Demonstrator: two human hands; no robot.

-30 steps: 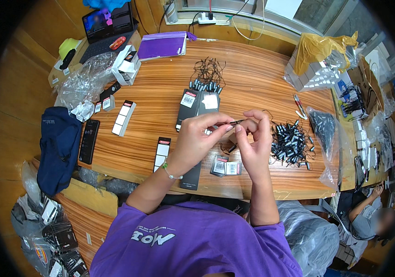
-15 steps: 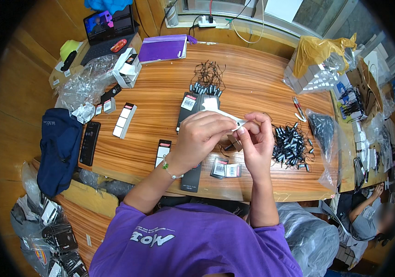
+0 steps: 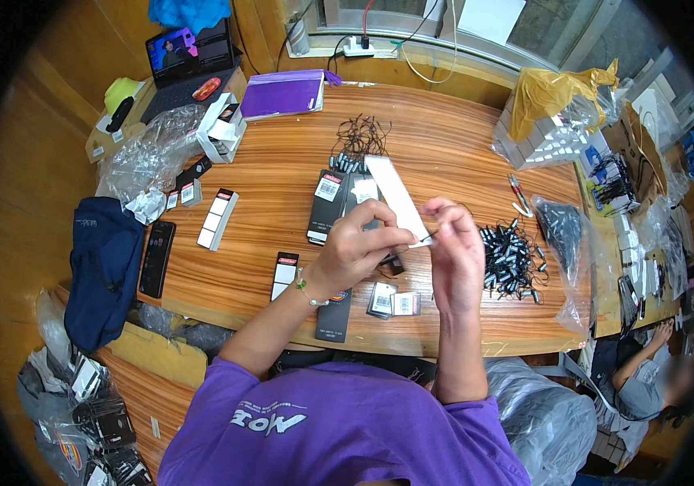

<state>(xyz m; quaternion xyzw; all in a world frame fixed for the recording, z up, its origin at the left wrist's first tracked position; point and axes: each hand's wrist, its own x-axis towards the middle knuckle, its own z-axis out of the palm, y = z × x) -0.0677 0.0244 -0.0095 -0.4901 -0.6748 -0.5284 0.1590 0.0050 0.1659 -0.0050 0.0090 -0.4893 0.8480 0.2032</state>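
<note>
My left hand (image 3: 355, 247) pinches the lower end of a long white tag (image 3: 395, 194), which stands up and away from me over the table. My right hand (image 3: 456, 255) meets it there, fingertips closed on a thin black cord (image 3: 428, 236) at the tag's end; whether the cord runs through a hole is too small to tell. Beneath my hands lie a stack of dark hang tags (image 3: 322, 212), a dark tag (image 3: 332, 320) and small barcoded cards (image 3: 406, 304). Right of my right hand is a pile of black tag cords (image 3: 513, 259) with pale ends.
More cords (image 3: 363, 134) lie fanned beyond the tags. On the left are a black phone (image 3: 157, 259), a navy pouch (image 3: 104, 271) and a tag stack (image 3: 217, 220). A purple folder (image 3: 282, 95) and laptop (image 3: 193, 61) stand at the back. Another person (image 3: 642, 393) sits at far right.
The white tag has swung from lying nearly flat between my hands to pointing away from me. My fingers have shifted slightly lower, and the black cord now shows at its end.
</note>
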